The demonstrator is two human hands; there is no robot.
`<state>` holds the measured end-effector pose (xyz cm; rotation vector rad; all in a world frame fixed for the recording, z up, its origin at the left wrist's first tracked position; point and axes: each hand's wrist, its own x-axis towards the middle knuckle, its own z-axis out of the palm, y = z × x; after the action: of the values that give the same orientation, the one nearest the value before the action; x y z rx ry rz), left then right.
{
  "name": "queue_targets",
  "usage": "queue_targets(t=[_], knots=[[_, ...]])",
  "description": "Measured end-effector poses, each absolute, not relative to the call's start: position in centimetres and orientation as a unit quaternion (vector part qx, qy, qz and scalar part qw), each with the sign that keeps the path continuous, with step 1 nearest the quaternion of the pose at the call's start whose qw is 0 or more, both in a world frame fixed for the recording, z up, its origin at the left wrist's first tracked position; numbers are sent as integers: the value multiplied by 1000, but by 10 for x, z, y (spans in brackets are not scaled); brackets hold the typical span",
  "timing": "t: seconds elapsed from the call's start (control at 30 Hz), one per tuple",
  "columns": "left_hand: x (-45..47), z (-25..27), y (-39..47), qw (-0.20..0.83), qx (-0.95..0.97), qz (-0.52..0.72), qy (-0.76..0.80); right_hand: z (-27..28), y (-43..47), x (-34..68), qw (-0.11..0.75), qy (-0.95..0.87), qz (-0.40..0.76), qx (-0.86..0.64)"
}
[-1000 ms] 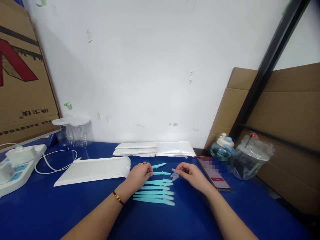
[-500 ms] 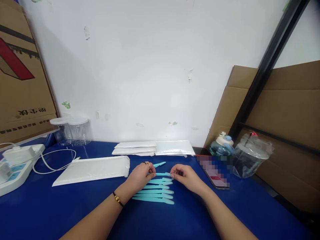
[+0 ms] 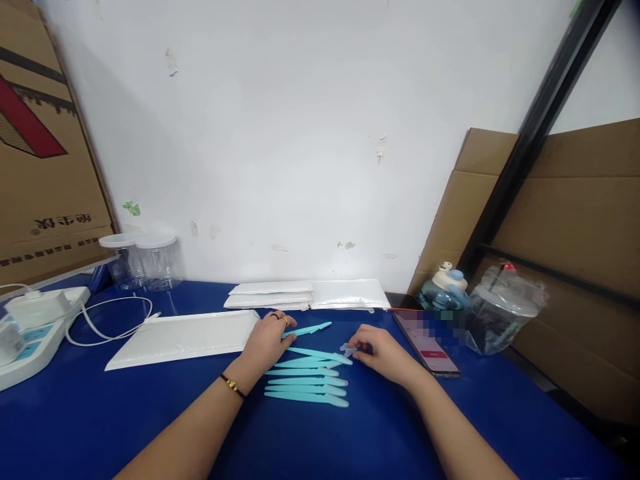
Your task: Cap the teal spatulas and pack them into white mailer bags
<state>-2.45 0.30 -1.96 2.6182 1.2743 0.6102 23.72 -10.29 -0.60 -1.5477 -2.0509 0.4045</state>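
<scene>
My left hand (image 3: 270, 337) has its thumb and fingers closed around the left end of a teal eyebrow razor (image 3: 313, 329), the farthest one on the table. My right hand (image 3: 375, 350) pinches a small translucent plastic cap (image 3: 345, 348) between thumb and fingers. Between the hands, another teal eyebrow razor (image 3: 320, 355) lies slanted, its right end over the razor below it. Closer to me, several more eyebrow razors (image 3: 305, 397) lie in a loose row, most of their pale blade ends pointing right.
A white padded mailer (image 3: 185, 339) lies left of my hand, with more white mailers (image 3: 350, 294) by the wall. Right are a phone (image 3: 427, 347), a duck-topped glass container (image 3: 443, 290) and a bagged cup (image 3: 500, 313). A power strip (image 3: 45, 343) and clear jars (image 3: 160, 263) stand left.
My left hand has let go of the razor between the hands and moved up and left to the farthest one. The released razor now lies slanted. My right hand has shifted slightly right.
</scene>
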Motion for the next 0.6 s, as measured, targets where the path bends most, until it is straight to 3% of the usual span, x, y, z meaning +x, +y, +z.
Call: queue_targets(t=[0.27,0.6], knots=[[-24,-19,4,72,882,182,428,-13,-101,229,235,-779,96,-574],[-24,-7,-3,122,878,234,398,-5,-102,229,343,-710,145,-597]])
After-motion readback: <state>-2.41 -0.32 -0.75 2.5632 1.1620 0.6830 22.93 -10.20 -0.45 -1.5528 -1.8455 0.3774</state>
